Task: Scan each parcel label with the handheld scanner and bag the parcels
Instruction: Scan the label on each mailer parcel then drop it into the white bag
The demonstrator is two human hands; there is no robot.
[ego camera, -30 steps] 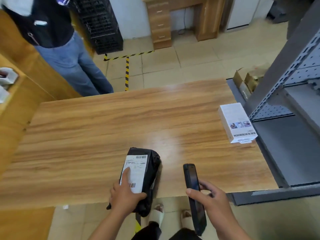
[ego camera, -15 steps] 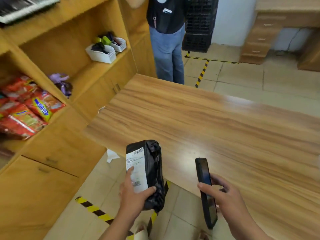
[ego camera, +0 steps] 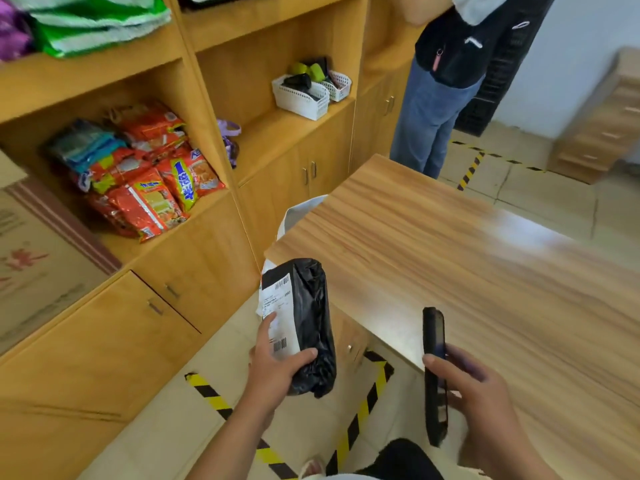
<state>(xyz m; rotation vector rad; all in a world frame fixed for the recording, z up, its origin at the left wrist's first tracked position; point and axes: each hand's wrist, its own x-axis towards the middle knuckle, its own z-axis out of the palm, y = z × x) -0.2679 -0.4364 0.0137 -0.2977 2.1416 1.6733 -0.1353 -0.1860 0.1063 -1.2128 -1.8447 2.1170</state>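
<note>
- Your left hand (ego camera: 273, 368) grips the near end of the black parcel (ego camera: 311, 320). The thumb is wrapped across its front, the index finger lies straight up along the white label (ego camera: 278, 313), and the other fingers are hidden behind.
- Your right hand (ego camera: 481, 400) holds the handheld scanner (ego camera: 434, 372). The thumb is hooked over its near edge and the fingers are curled round the back.
- The parcel is in the air, off the table (ego camera: 485, 271), just beside its near left corner and above the floor with the yellow-and-black tape (ego camera: 353, 427).
- Its long axis runs away from you, and the far end leans slightly left. The label faces up towards you.
- The scanner's long axis also runs away from you. You see it almost edge-on, and its far end is over the table's near edge.
- The label has one barcode at its far right corner and another near your thumb. The small print between them is too fine to read.
- The orange snack packets (ego camera: 152, 181) on the shelf have printing, but it is too blurred to read.
</note>
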